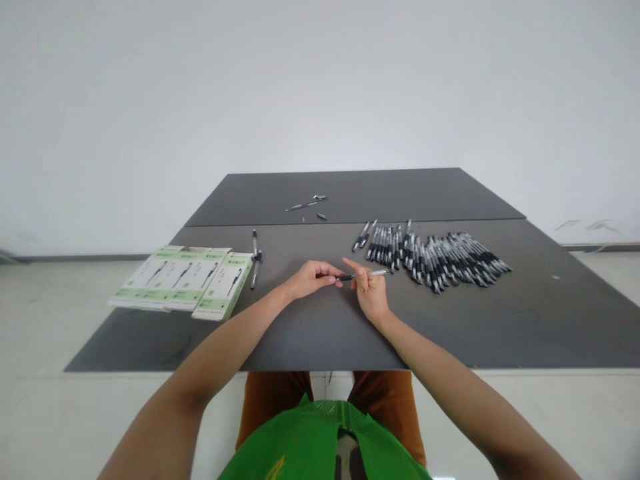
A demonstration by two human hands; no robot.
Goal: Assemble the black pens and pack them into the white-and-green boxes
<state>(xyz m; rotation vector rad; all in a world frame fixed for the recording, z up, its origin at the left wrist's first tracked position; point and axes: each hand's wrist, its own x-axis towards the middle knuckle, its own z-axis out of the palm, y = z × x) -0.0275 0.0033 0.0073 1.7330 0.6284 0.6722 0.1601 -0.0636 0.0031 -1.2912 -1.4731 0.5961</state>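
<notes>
A black and clear pen point(377, 272) lies crosswise between my two hands, just above the dark table. My left hand point(311, 278) pinches its black end at the fingertips. Further along the barrel, my right hand point(369, 288) grips the same pen, with the index finger stretched out toward the left. The pen's clear end sticks out to the right of that hand. To the right lies a wide pile of similar pens point(435, 259), black at one end and clear at the other.
Several white and green pen boxes point(183, 277) lie at the left. Two pens point(256, 267) rest beside them. Toward the back are thin pen parts point(303, 205) and a small dark piece point(321, 216). The table's point(320, 347) front edge is close to my body.
</notes>
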